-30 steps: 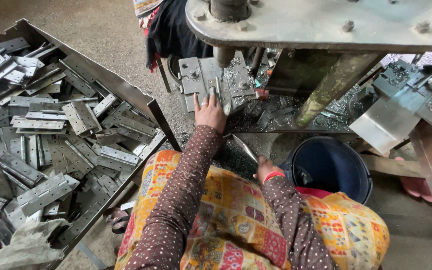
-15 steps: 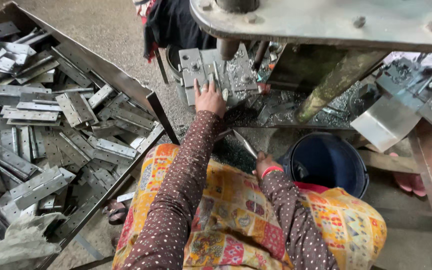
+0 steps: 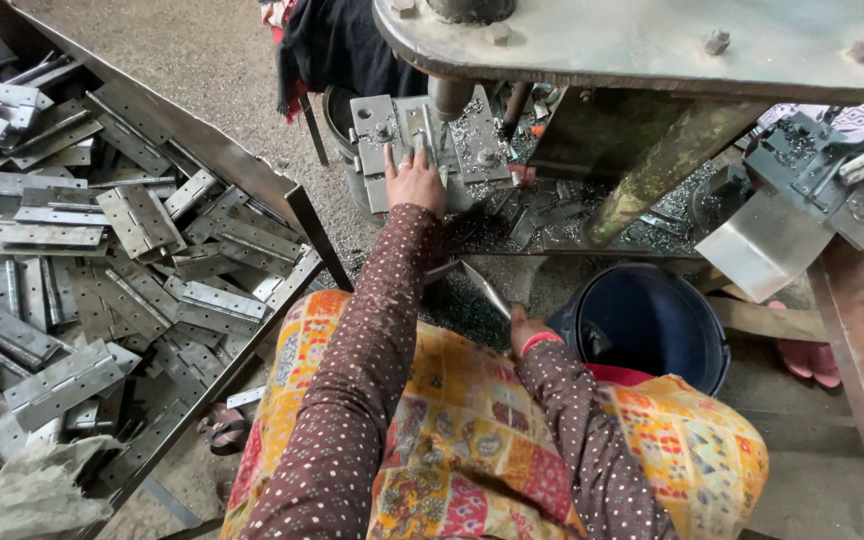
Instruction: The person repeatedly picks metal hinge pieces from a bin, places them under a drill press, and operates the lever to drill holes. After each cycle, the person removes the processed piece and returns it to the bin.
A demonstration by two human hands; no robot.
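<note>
The hinge plate (image 3: 414, 135) lies on the press die block (image 3: 430, 150), right under the ram (image 3: 449, 97). My left hand (image 3: 415, 182) rests flat on it, fingers spread, gripping nothing. If the ram drops, I judge those fingers get caught. My right hand (image 3: 524, 328) is down by my knee near the dark blue bucket (image 3: 652, 325); whether it grips anything I cannot tell. Sharp scrap lies around the die, and the hinge tray's edge (image 3: 297, 205) crowds my left elbow.

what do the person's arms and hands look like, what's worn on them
Both arms wear long, close-fitting dark brown sleeves dotted with small pale spots. The left hand is bare, with a ring on one finger. The right hand is bare too, with a red bangle at the wrist where the sleeve ends. No gloves.
</note>
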